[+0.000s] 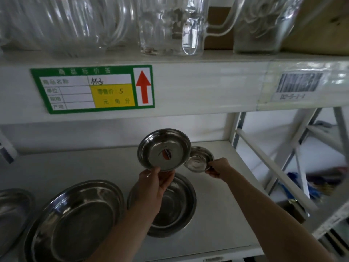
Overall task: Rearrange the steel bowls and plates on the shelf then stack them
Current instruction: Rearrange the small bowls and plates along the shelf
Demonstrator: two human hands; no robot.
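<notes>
The left hand (156, 181) is raised above the white shelf (217, 205), its thumb and fingers (155, 170) closed on the lower rim of a steel plate (164, 150). The plate is lifted clear of the shelf and tilted so that its inside faces the camera, with a small orange and dark sticker near its middle. The right hand (217, 168) pinches the near rim of a small steel bowl (199, 158) between thumb and fingers; the bowl is also held in the air, tilted, just to the right of the plate, and their rims seem to touch or overlap, though the blur makes this hard to tell.

Three more steel pieces lie on the shelf. A deep round steel basin (175, 205) sits directly below the left hand, partly hidden by the wrist. Left of it is a large steel platter (75, 222), and at the far left edge a third steel dish (13, 208) is cut off by the frame. That makes five steel pieces in view: two held, three resting.

On the upper shelf edge are a green price label (92, 89) with a red arrow and a barcode tag (300, 84). Above stand several glass mugs (170, 25), blurred.
</notes>
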